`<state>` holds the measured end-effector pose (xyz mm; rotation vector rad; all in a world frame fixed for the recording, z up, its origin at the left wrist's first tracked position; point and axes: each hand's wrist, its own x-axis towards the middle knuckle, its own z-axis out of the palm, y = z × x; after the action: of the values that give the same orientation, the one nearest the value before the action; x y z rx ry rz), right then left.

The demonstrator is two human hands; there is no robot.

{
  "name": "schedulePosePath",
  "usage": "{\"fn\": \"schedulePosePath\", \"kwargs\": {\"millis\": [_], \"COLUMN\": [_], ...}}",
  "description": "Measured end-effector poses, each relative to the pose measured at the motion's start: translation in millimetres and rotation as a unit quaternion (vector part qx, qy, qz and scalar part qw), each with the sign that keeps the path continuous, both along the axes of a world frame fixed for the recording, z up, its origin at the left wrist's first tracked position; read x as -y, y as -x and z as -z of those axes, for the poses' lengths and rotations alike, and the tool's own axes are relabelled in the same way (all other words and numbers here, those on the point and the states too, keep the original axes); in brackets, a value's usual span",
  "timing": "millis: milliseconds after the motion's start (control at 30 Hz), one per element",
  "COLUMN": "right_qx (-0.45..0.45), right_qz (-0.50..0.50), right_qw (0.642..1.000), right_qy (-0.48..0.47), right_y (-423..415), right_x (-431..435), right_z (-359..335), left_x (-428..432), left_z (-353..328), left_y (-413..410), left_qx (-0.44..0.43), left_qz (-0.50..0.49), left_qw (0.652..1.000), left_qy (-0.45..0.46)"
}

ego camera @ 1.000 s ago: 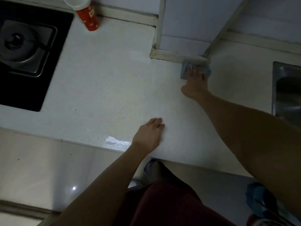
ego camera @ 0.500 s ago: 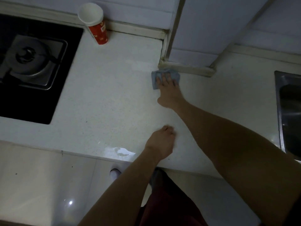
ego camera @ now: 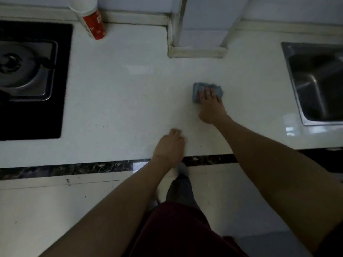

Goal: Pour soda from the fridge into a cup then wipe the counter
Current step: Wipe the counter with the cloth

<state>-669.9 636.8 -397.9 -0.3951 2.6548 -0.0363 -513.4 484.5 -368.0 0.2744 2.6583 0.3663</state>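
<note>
Far left of frame: black glass gas hob (ego camera: pixel 61 80) set into the counter, round steel burner (ego camera: pixel 20 71) on it. Upper left, just right of the hob: red-and-white paper cup (ego camera: pixel 91 20), standing on the white stone counter (ego camera: pixel 120 101) close to the back wall; contents not discernible. Lower centre: left hand (ego camera: pixel 169 145) rests on the counter at its front edge, fingers curled under, nothing seen in its grip. Below it a dark marbled trim strip (ego camera: pixel 74 168) runs along the counter front. Top centre: pale tiled wall column (ego camera: pixel 199 25) juts onto the counter. Right of centre, in front of the column and apart from it: crumpled blue-grey wiping cloth (ego camera: pixel 196 89) lying flat on the counter. Right hand (ego camera: pixel 211 105) lies on the cloth palm down, fingers (ego camera: pixel 207 92) straight and spread, pressing it to the surface, not gripping it. Cloth well apart from the cup. Far right: stainless steel sink basin (ego camera: pixel 319 86) sunk into the counter.
</note>
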Motion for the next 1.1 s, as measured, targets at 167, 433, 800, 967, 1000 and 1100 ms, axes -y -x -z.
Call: {"fn": "schedulePosePath", "kwargs": {"millis": [167, 433, 800, 967, 1000, 1100], "right_qx": [-0.017, -0.031, -0.070, -0.053, -0.051, -0.041], "right_qz": [0.035, 0.089, -0.006, -0.017, -0.019, -0.033], "right_qw": [0.999, 0.996, 0.996, 0.998, 0.998, 0.998], "right_qy": [0.006, 0.013, 0.054, 0.033, 0.033, 0.027], "right_y": [-89, -196, -205, -143, -128, -82], "right_x": [-14, 11, 65, 57, 56, 57], "right_z": [4, 3, 25, 18, 17, 14], "left_x": [21, 35, 45, 51, 52, 56], "left_z": [-1, -3, -4, -9, -9, -8], "left_y": [-32, -56, -45, -26, -22, -7], "left_qx": [0.005, 0.010, 0.033, 0.029, 0.024, 0.008], "left_qz": [0.025, -0.006, -0.041, -0.065, -0.074, -0.098], "left_qw": [1.000, 1.000, 0.998, 0.997, 0.997, 0.995], "left_qy": [0.009, -0.006, -0.020, 0.002, 0.002, -0.010]}}
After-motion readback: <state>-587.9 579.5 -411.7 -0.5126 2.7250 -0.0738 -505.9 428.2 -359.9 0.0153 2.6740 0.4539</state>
